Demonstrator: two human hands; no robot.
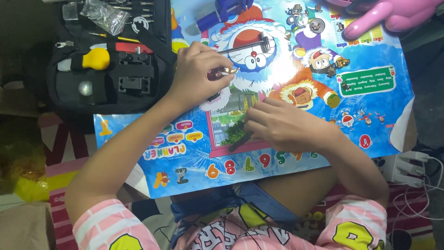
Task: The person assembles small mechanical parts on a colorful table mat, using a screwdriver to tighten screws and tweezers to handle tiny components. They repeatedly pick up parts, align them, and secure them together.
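Both hands busy on a big cartoon poster

The blue cartoon poster (370,120) covers most of the floor in front of the person, and a black tool kit case (106,60) overlaps its top left corner with a yellow-handled tool (95,59) inside. A pink plastic thing (393,16) sits at the top right corner, small metal parts (305,21) just left of it. A little hammer (247,45) lies near the top edge, just beside the left hand (196,69), which is pinched shut on a small watch piece (222,72). The right hand (282,125) is lower, well apart from it, closed on a thin dark tool (239,141) pressed to the poster.
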